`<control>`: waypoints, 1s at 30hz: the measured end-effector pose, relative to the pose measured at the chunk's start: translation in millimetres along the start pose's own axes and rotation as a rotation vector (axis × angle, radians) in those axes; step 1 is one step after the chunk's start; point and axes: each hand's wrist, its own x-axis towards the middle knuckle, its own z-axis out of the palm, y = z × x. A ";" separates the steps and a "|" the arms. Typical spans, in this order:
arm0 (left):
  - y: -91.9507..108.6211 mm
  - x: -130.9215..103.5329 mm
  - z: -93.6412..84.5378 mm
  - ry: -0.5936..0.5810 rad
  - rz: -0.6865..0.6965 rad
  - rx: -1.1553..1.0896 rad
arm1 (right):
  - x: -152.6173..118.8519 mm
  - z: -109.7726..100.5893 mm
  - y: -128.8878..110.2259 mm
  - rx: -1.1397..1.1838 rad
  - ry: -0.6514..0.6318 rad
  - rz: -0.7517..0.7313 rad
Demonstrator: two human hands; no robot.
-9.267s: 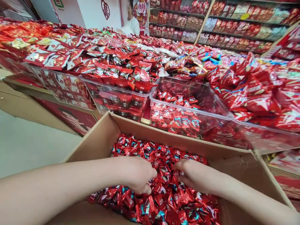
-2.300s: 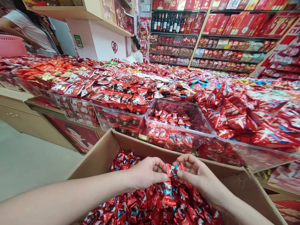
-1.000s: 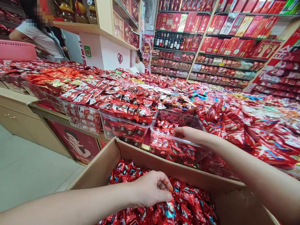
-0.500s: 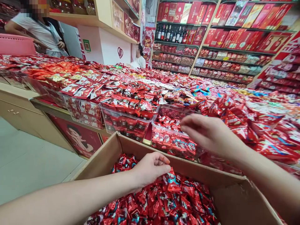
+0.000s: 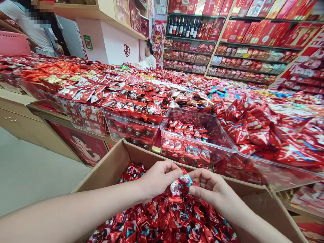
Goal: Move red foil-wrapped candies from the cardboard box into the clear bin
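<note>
Red wrapped candies (image 5: 162, 219) fill a cardboard box (image 5: 260, 199) in front of me. Above them my left hand (image 5: 163, 179) pinches a small red candy packet (image 5: 175, 189) between thumb and fingers. My right hand (image 5: 211, 189) is beside it, its thumb and fingertips around the edge of a red and blue packet (image 5: 186, 179) that touches the first. Just beyond the box, a clear plastic bin (image 5: 217, 145) holds similar candies, lined up in rows along its front and lower at the back.
Other clear bins (image 5: 129, 130) heaped with red packets spread left, right and behind. Large triangular red packets (image 5: 260, 128) lie at the right. Shelves (image 5: 217, 47) with boxes and bottles stand at the back. One person (image 5: 42, 33) is at the far left, another (image 5: 150, 57) farther back.
My right hand has come down and left from above the clear bin to the packets at my left hand. The bin's interior now shows. The view has shifted slightly.
</note>
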 end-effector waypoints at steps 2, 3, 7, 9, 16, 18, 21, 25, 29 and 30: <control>0.1 0.3 0.4 -0.004 -0.023 -0.005 | 0.6 -1.2 2.3 0.040 0.052 0.028; -0.1 0.1 0.8 -0.011 -0.035 -0.008 | 0.5 -1.1 4.5 0.071 0.091 0.044; -2.5 -2.2 2.7 -0.029 -0.043 -0.031 | -4.1 -2.5 2.5 0.085 0.219 0.001; -3.7 -4.0 3.1 -0.061 -0.063 -0.035 | -7.8 -9.0 -14.4 -0.078 0.306 -0.120; -6.2 -7.1 2.9 -0.096 -0.072 0.033 | 32.4 -60.7 -111.6 -1.261 0.557 -0.420; -6.4 -6.4 2.5 -0.098 -0.073 0.044 | 58.2 -71.3 -120.4 -1.386 0.344 -0.199; -6.5 -5.4 1.2 -0.096 -0.043 0.079 | 88.6 -74.9 -116.0 -1.470 0.011 0.039; -5.9 -5.7 0.0 -0.112 -0.009 0.119 | 102.8 -65.7 -101.3 -1.499 -0.156 0.141; -4.0 -7.5 0.4 -0.127 -0.004 0.129 | 106.2 -60.3 -91.7 -1.515 -0.205 0.184; -3.4 -7.9 0.5 -0.129 -0.003 0.130 | 107.1 -60.6 -90.9 -1.516 -0.203 0.183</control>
